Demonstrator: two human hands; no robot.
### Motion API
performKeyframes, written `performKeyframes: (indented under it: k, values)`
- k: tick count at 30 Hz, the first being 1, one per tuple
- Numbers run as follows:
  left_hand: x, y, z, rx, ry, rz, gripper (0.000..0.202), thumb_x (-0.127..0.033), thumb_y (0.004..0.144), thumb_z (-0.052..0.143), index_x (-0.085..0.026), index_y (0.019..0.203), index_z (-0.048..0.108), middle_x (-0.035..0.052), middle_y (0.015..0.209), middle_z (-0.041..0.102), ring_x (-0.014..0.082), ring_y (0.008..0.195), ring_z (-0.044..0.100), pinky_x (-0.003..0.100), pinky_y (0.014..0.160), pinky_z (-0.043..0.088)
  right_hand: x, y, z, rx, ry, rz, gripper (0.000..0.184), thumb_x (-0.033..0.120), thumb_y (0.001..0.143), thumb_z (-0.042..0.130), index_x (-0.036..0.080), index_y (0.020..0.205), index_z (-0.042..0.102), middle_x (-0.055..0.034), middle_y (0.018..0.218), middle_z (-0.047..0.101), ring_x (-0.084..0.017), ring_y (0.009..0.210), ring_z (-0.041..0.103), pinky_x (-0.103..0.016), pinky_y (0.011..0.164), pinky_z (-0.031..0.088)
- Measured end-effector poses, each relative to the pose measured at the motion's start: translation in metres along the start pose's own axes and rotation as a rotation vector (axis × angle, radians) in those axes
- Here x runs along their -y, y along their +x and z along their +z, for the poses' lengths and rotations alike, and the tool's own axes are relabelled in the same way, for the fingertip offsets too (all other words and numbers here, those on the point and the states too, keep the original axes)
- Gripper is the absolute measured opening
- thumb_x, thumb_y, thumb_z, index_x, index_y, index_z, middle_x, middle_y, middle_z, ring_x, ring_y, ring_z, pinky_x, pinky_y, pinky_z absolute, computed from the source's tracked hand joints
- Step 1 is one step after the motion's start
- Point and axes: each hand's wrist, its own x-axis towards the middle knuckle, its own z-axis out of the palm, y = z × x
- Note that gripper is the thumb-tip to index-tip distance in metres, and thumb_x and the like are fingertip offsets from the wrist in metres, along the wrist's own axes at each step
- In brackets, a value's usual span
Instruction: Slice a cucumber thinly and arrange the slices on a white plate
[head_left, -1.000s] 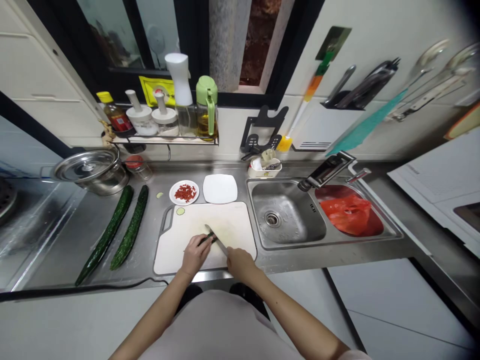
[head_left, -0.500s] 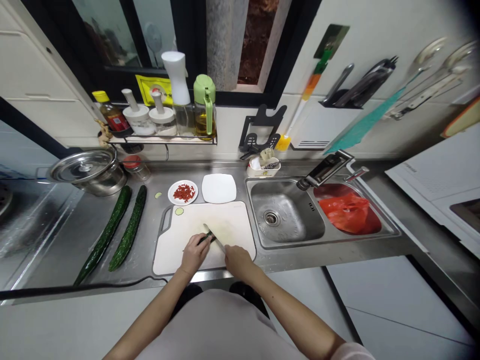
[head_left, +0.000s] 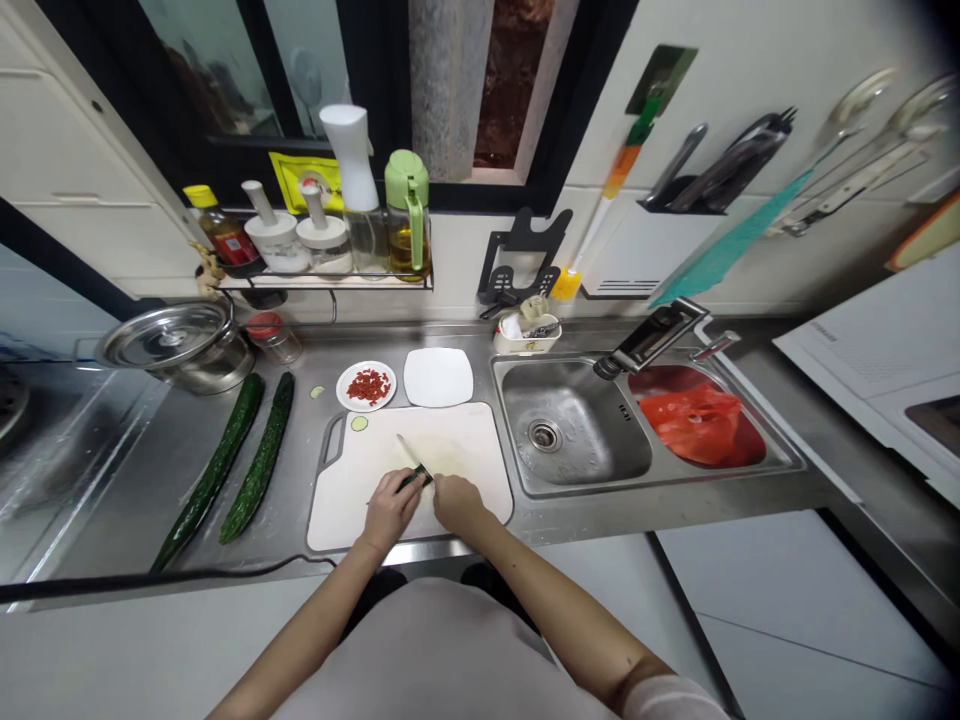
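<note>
On the white cutting board my left hand is closed over a short dark green piece of cucumber, pressing it down. My right hand grips a knife, its blade pointing up and left across the cucumber piece. My fingers partly hide the cucumber and the knife handle. A pale round cucumber slice lies at the board's upper left corner. Two long whole cucumbers rest on the counter left of the board.
Behind the board stand a small plate of chopped red pieces and a white square plate. A double sink with a red bag is at the right. A lidded steel pot and a jar stand back left.
My right hand has moved left with the knife, so the blade tip reaches farther up and left past the cucumber piece. My left hand has hardly moved.
</note>
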Motion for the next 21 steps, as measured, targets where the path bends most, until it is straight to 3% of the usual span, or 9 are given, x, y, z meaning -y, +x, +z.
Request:
performKeyframes:
  k: [12, 21]
  values:
    - [0.002, -0.001, 0.001, 0.003, -0.031, 0.0, 0.027, -0.024, 0.091, 0.05, -0.026, 0.113, 0.065, 0.0088, 0.107, 0.063, 0.02, 0.101, 0.057, 0.037, 0.087, 0.052, -0.009, -0.013, 0.003, 0.037, 0.002, 0.009, 0.03, 0.017, 0.089, 0.037, 0.013, 0.11, 0.058, -0.0156, 0.1, 0.067, -0.024, 0.097, 0.064, -0.033, 0.077, 0.046]
    - [0.002, 0.001, 0.001, 0.0, -0.051, 0.001, 0.026, -0.022, 0.091, 0.05, -0.025, 0.112, 0.066, 0.0084, 0.107, 0.063, 0.0194, 0.099, 0.058, 0.037, 0.087, 0.051, -0.004, 0.005, 0.003, 0.025, 0.009, -0.003, 0.03, 0.017, 0.089, 0.036, 0.013, 0.11, 0.058, -0.0147, 0.1, 0.067, -0.022, 0.097, 0.063, -0.032, 0.08, 0.047]
